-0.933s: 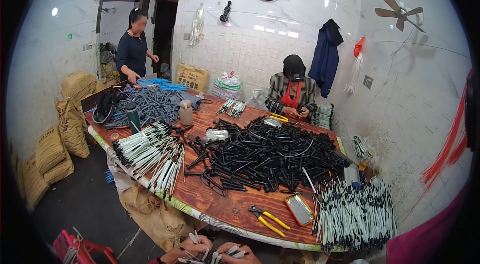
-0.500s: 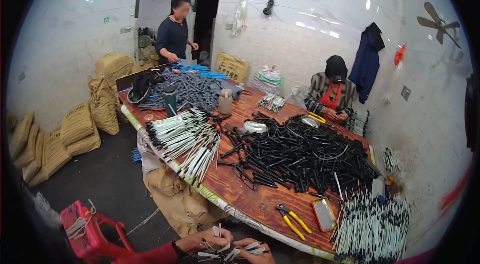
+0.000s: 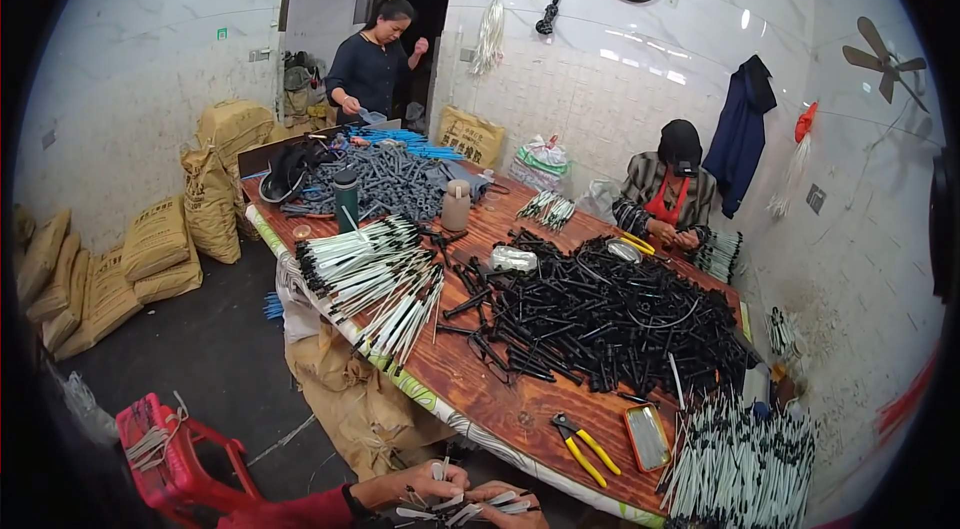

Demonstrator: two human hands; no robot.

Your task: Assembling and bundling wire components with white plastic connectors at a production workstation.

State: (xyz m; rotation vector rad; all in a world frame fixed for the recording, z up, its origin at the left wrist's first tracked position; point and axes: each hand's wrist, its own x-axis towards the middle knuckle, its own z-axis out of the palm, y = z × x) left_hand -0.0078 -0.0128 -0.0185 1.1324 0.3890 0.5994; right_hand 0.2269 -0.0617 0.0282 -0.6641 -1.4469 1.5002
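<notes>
At the lower edge, in front of the table, my left hand (image 3: 428, 482) is closed in a pinch on thin white strips. Close beside it, my right hand (image 3: 507, 503) is closed around a few more white strips (image 3: 463, 511), some with dark ends. These fan out between the two hands, and the lower part of the bunch is cut off by the picture's edge. On the wooden table (image 3: 480, 429) nearest my hands lie yellow-handled pliers (image 3: 582, 449) and an open flat tin (image 3: 648, 436). A dense pile of white sticks with black ends (image 3: 740, 464) covers the near right corner.
A heap of black plastic parts (image 3: 610, 314) fills the middle, with another bunch of white sticks (image 3: 370, 274) to its left. Grey parts (image 3: 385, 179) lie farther back. Two people (image 3: 372, 69) (image 3: 672, 184) work across the table. A red stool (image 3: 185, 454) and sacks (image 3: 160, 254) stand left.
The standing person has raised one hand and bent their head down. The seated person's hands have shifted slightly. My hands stay together at the white strips, with small finger movements.
</notes>
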